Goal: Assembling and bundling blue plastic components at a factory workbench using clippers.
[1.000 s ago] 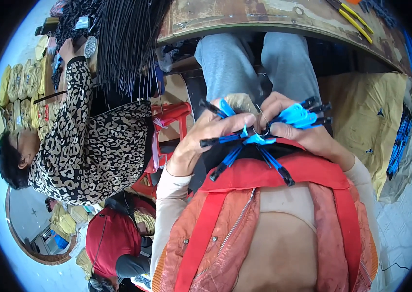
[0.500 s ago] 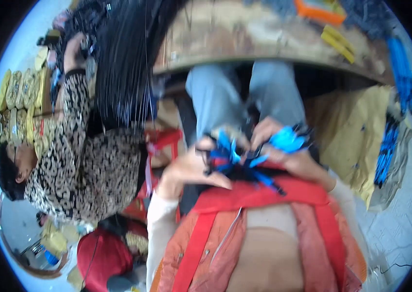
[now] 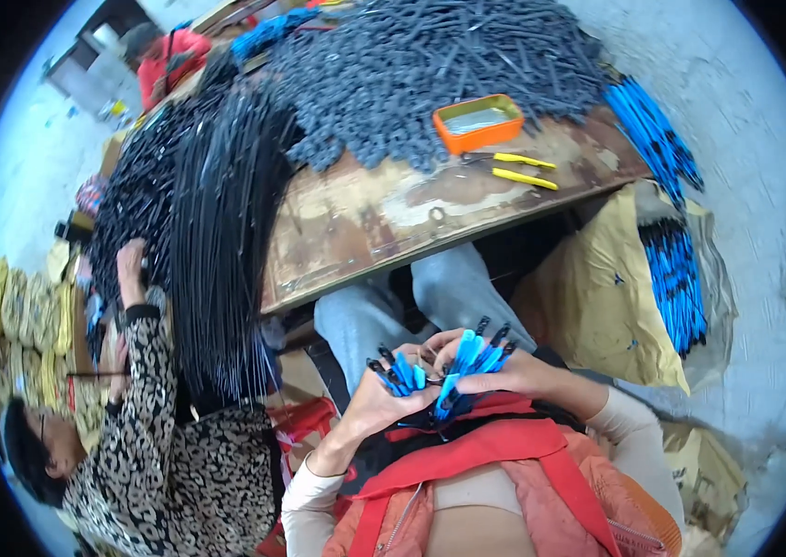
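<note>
Over my lap, my left hand (image 3: 379, 401) is closed around a small bunch of blue strips with black ends (image 3: 402, 371). Close beside it on the right, my right hand (image 3: 518, 373) grips a second bunch of blue strips with black ends (image 3: 467, 362). The black tips of both bunches stick up past my fingers. The two hands nearly meet, and the fingertips between them are partly hidden by the strips.
Ahead is a wooden table (image 3: 347, 223) with a heap of grey-black pieces (image 3: 393, 74), an orange tin (image 3: 478, 125) and yellow-handled pliers (image 3: 525, 176). Long black rods (image 3: 221, 251) hang off its left. Beside them sits a co-worker (image 3: 170, 464). At right, a sack (image 3: 597, 288) holds blue strips (image 3: 676, 288).
The view has tilted up, showing more of the table. My hands have come closer together, and the blue strips now stand more upright in both. The co-worker's arm remains stretched toward the black pile.
</note>
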The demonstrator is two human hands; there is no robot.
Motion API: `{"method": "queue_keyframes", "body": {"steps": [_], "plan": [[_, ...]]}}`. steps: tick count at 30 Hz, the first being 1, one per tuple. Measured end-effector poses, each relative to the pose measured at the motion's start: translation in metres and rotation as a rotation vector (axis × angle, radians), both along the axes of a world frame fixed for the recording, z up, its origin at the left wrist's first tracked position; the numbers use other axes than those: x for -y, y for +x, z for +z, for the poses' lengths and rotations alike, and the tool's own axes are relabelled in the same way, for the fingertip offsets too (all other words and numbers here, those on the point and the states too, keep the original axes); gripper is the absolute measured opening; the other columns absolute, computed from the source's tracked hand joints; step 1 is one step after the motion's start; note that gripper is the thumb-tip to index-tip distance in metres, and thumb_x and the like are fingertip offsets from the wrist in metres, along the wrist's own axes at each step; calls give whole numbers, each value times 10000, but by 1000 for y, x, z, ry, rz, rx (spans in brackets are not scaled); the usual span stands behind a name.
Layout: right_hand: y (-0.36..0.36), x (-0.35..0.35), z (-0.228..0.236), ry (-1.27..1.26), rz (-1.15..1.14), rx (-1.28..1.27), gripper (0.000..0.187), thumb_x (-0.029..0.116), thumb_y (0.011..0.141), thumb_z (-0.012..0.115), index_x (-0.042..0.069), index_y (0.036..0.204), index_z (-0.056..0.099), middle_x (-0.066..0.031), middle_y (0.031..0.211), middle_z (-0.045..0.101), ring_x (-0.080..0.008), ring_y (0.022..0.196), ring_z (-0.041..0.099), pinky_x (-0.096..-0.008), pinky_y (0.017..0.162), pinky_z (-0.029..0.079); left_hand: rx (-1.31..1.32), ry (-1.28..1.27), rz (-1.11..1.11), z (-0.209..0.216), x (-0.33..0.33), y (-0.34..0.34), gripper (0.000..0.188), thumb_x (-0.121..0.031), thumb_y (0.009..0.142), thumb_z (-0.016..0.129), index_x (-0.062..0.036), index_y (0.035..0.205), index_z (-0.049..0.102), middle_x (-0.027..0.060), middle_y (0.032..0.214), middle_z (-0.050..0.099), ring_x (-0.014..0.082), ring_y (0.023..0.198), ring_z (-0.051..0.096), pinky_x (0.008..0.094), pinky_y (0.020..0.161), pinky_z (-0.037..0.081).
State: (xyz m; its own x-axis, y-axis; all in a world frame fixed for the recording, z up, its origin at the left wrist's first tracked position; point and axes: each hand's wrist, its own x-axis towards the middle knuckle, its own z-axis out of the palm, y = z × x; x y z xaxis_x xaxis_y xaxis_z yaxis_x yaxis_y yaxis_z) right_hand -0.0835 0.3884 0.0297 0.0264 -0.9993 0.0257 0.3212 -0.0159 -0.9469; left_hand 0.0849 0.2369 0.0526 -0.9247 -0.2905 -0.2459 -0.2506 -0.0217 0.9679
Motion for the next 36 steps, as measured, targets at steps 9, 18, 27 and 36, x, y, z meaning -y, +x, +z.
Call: {"method": "queue_keyframes", "body": {"steps": [9,18,27,36], "plan": [[-195,33,29,308,-162,-938,211,168,889,601,-2,1000,657,-119,915,697,-242,835,669,-371,771,526,-20,321,178,-30,29,24,346,24,743,699,50,1078,616,154,1118,651,156,939,632,292,837,515],[-363,106,-23,-27,-1065,-1604,201,116,818,643,36,998,603,-150,890,630,-325,860,629,-410,740,513,-96,338,-251,-15,44,47,226,-147,740,769,-9,863,639,244,1205,581,281,1076,592,392,988,433],[-393,156,-16,-145,-1073,-2207,190,183,803,661,97,948,574,-68,736,614,-278,828,631,-400,628,531,-127,380,-258,-31,35,28,202,-69,753,741,-37,908,617,171,1204,594,171,952,599,318,867,490],[-382,188,10,-327,-507,-2084,319,18,801,563,165,1079,614,-106,928,577,-292,944,597,-395,768,527,-18,409,-138,-14,26,30,224,-39,723,737,-17,917,629,166,1199,591,181,942,620,322,828,518]]}}
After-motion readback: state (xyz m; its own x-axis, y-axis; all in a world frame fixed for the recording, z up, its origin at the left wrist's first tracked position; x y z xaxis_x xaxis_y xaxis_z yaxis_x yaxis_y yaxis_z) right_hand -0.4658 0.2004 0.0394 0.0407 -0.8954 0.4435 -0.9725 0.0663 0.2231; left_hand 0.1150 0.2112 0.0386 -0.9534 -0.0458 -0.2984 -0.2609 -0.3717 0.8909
